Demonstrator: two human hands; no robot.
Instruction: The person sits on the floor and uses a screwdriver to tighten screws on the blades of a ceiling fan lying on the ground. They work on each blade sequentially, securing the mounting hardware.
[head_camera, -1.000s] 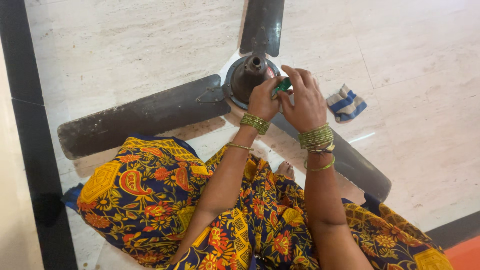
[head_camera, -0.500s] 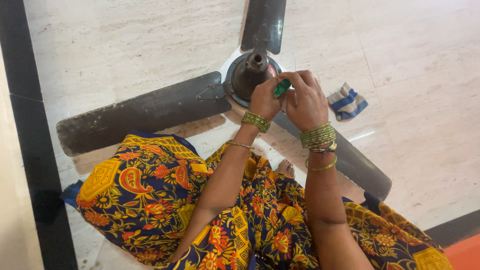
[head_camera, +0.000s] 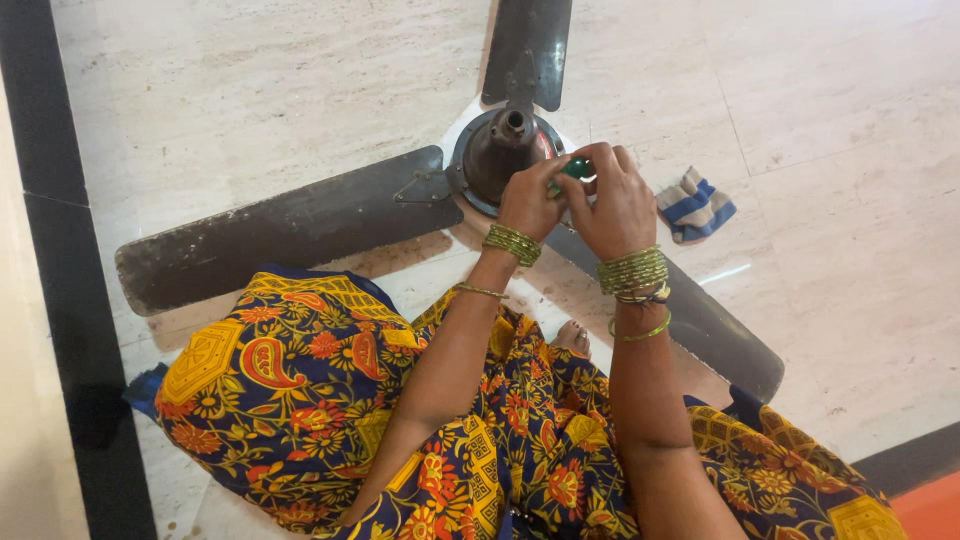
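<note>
Above the fan hub (head_camera: 497, 150), both hands (head_camera: 575, 200) pinch a small green object (head_camera: 577, 168)

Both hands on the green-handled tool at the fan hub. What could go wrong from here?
1. The green-handled tool is pinched between left hand and right hand beside the fan hub; a slip might jab fingers.
2. The rear fan blade lies by a bare foot; shifting may scrape it.
</note>
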